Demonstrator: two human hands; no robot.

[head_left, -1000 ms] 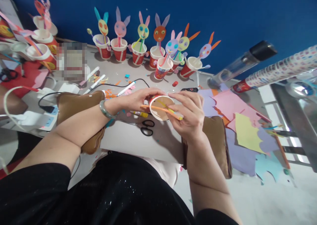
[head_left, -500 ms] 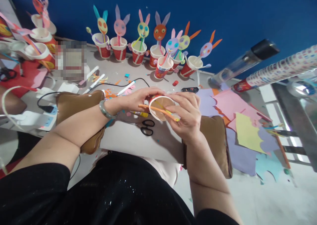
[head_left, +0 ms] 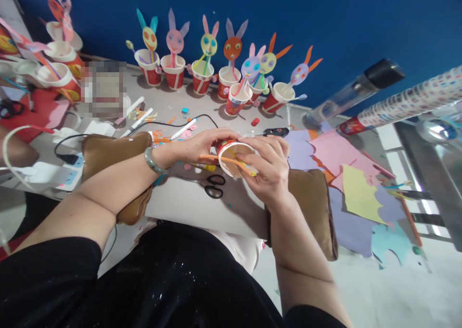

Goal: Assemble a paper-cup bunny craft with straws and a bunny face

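Observation:
A red paper cup [head_left: 230,168] with a white rim is tipped so that its mouth faces me. My left hand [head_left: 205,144] curls round its far left side. On the right side, my right hand [head_left: 269,166] grips the cup, with fingers over the rim. An orange straw [head_left: 211,158] lies across the mouth, its right end by the right-hand fingertips near a yellow piece. The fingers hide how the straw is fixed. Black-handled scissors [head_left: 214,191] and a yellow glue stick or marker [head_left: 206,167] lie just below the hands.
Several red cups with paper rabbit faces [head_left: 175,72] stand along the blue wall. Brown cushions [head_left: 310,207] lie under both forearms. Coloured paper sheets [head_left: 361,193] spread on the right, near a stack of cups [head_left: 404,101]. A glue gun [head_left: 276,132] lies behind my right hand.
The cup has turned slightly and the straw's right end has shifted a little left. My right hand has moved slightly left with it; both hands keep their hold.

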